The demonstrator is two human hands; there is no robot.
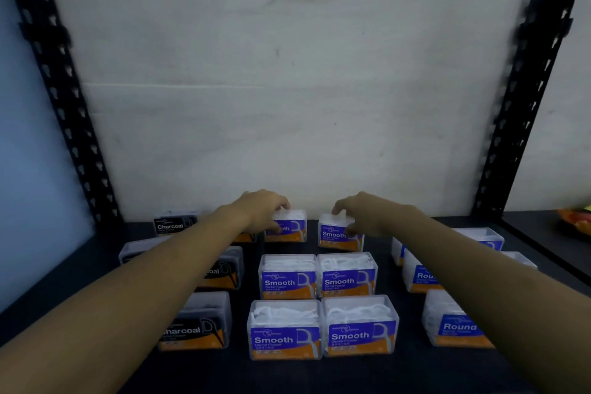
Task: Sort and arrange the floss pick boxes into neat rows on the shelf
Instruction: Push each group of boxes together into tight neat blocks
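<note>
While both arms reach to the rear of the dark shelf (287,376), the left hand (262,211) curls its fingers around the back-left Smooth box (292,229). The right hand (361,214) pinches the back-right Smooth box (335,238), slightly apart. Charcoal boxes (195,329) stand left, Round boxes (457,326) right.

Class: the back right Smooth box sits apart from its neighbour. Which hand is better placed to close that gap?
Probably the right: the right hand grips the back right Smooth box from above, while the left hand is busy holding the back left Smooth box.
</note>
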